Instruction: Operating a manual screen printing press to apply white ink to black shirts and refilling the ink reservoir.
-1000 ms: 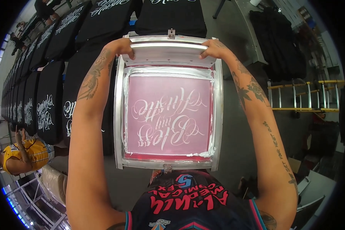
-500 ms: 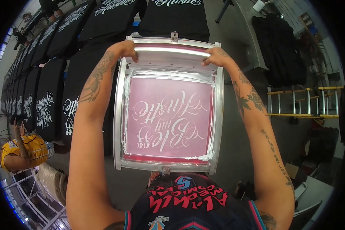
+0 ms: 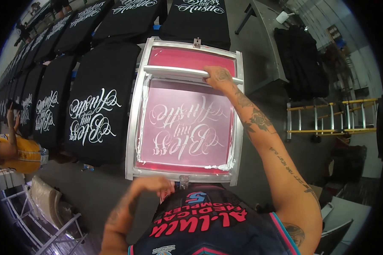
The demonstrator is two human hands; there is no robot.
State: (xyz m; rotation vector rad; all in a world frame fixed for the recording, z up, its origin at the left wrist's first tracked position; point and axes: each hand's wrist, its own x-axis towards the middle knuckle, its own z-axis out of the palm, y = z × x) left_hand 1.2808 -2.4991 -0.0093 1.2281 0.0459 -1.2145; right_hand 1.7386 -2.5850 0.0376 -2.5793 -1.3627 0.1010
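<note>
A silver-framed printing screen [image 3: 132,127] lies before me, its mesh pink, with mirrored script lettering and white ink along the borders. Across its far part rests a squeegee [image 3: 174,71] with a pale straight handle. My right hand [image 3: 219,78] is closed around the right half of that handle. My left hand [image 3: 154,185] is at the near rail, left of a small metal clamp [image 3: 184,182]; its fingers curl inward, and anything in them is hidden. Black shirts with white script print [image 3: 95,114] stretch over boards left of the screen.
More printed shirts [image 3: 200,21] lie beyond the screen. At right stand a grey table [image 3: 266,46], a pile of black garments [image 3: 302,63] and a yellow-railed ladder [image 3: 332,117]. A person in a yellow top [image 3: 19,153] is at the left, near a wrapped chair [image 3: 47,204].
My left hand has let go of the squeegee and come down to the screen's near edge. My right hand has shifted inward along the handle; the squeegee sits slightly nearer.
</note>
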